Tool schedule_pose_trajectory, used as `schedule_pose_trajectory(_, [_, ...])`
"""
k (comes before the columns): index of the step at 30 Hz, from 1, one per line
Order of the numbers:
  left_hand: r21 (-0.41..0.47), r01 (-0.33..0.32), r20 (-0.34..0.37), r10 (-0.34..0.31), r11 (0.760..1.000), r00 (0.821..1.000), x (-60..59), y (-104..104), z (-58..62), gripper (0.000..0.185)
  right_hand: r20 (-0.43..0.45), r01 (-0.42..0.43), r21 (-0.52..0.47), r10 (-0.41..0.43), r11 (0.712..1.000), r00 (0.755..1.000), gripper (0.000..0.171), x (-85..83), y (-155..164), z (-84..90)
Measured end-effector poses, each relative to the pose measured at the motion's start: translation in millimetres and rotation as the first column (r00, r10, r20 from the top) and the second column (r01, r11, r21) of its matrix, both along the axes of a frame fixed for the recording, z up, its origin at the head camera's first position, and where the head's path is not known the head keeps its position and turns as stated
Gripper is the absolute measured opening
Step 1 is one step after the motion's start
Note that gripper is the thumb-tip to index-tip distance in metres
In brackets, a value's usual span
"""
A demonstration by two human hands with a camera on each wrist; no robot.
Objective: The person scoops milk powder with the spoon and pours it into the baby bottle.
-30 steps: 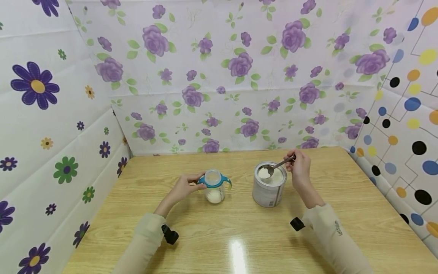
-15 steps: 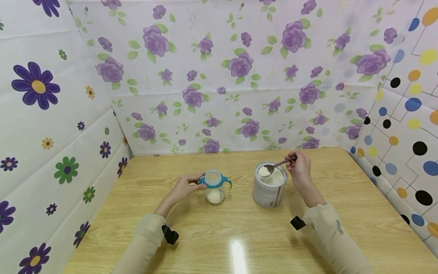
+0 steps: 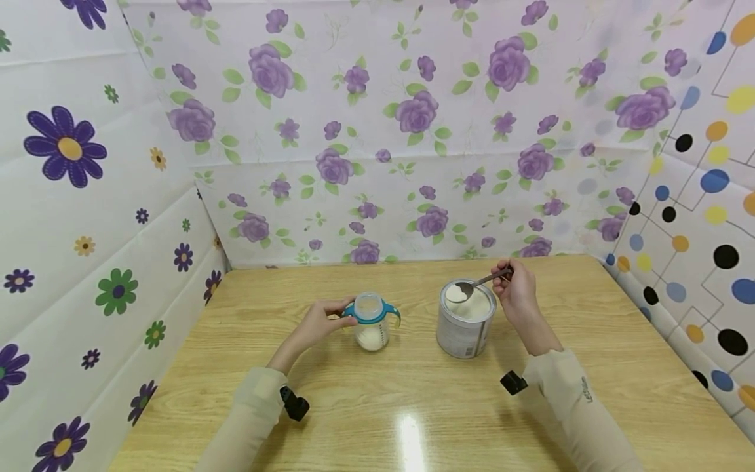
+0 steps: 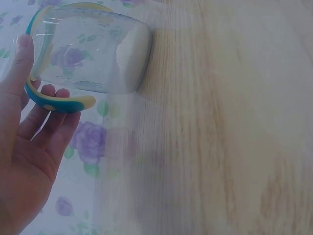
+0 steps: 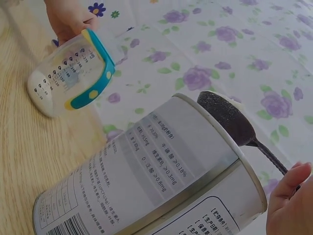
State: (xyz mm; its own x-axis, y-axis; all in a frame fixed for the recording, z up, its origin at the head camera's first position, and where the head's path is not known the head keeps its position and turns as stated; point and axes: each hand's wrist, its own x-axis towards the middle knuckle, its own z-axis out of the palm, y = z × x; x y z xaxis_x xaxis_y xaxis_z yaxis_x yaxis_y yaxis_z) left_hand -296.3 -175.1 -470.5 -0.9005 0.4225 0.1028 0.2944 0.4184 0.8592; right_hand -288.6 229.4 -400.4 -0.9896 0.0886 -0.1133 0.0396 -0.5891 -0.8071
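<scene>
Right hand (image 3: 517, 288) has the spoon (image 3: 482, 280) pinched by its handle, and the left hand (image 3: 321, 321) is wrapped round one handle of the bottle (image 3: 371, 333), so both grips are closed on something. The bottle sits upright, just left of midway across the table (image 3: 366, 406), a bit in from the far edge; the can (image 3: 463, 334) stands upright just right of midway, well apart from it.

Spoon's long axis runs slantwise: bowl toward the table's left edge, over the can's mouth, handle rising toward the far right corner. Can't tell if it touches the rim. Bottle's axis is vertical, handles aimed at the left and right edges.

Writing: the can's label is mostly Chinese, with "≥0.18%", "≥0.3mg" and "≥0.8mg" readable, plus a barcode low down. The bottle has a printed scale, 120 and 180 among its numbers. Lettering on the right sleeve (image 3: 566, 387) is too small to make out.

Looks-wise, the spoon's dark, with white powder heaped in its bowl. Bottle's clear, blue-and-yellow handles, translucent cap, pale powder at the bottom. The can is pale grey with more powder inside.
</scene>
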Motion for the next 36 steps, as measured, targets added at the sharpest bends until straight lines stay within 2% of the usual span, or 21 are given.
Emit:
schedule_pose_trajectory(18, [0.004,0.008,-0.01,-0.008,1.0,1.0,-1.9,0,0.2,0.059,-0.03,0.004,-0.078,-0.006,0.997,1.0,0.036,-0.4,-5,6.2])
schedule_pose_trajectory(36, [0.009,0.007,0.003,-0.007,1.0,1.0,-0.5,0,0.4,0.058,-0.045,0.004,-0.079,-0.008,0.997,0.999,0.037,0.3,-15,12.2])
